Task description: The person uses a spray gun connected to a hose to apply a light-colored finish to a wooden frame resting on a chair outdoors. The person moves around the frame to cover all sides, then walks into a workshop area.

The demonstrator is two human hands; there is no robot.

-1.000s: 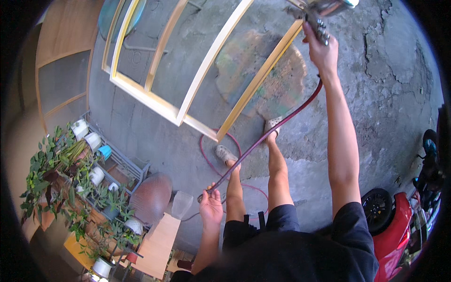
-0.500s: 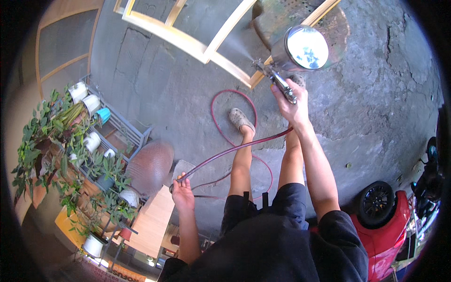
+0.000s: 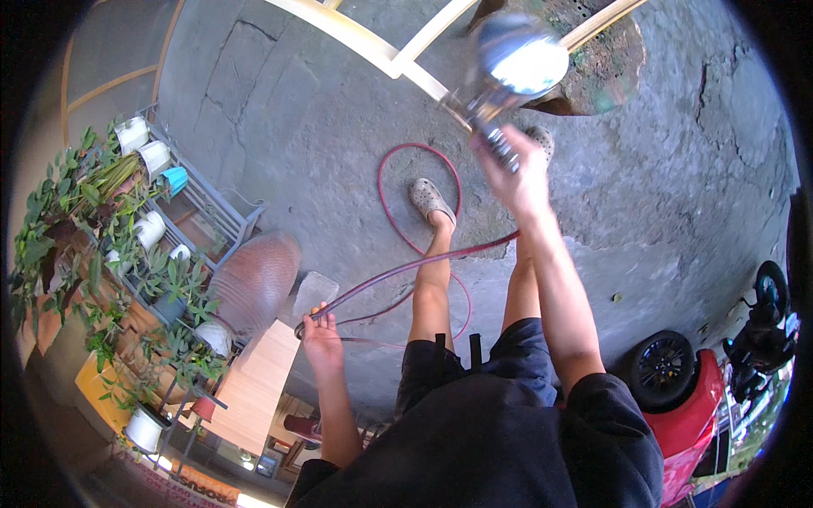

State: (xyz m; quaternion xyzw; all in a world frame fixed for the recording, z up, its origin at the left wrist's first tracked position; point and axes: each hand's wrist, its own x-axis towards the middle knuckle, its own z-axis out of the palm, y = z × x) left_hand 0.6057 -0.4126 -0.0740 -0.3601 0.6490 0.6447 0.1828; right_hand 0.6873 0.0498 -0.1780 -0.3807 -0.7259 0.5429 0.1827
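Observation:
My right hand (image 3: 518, 173) is raised in front of me and grips a metal spray gun (image 3: 500, 93) with a shiny round cup on top. A dark red hose (image 3: 406, 269) runs from the gun down to my left hand (image 3: 320, 332), which is closed around it at hip height. More of the hose lies in a loop on the concrete floor (image 3: 322, 127) around my left foot. A pale wooden frame (image 3: 373, 46) lies on the floor just beyond the gun.
A metal rack with white pots and green plants (image 3: 127, 229) stands at my left. A round brown jar (image 3: 254, 284) and a light wooden board (image 3: 254, 385) are beside it. A red vehicle with a black wheel (image 3: 669, 372) is at right.
My right hand has pulled the spray gun back from the wooden frame toward me. The view has tilted down and the frame has slid to the top edge. My left hand stays on the hose.

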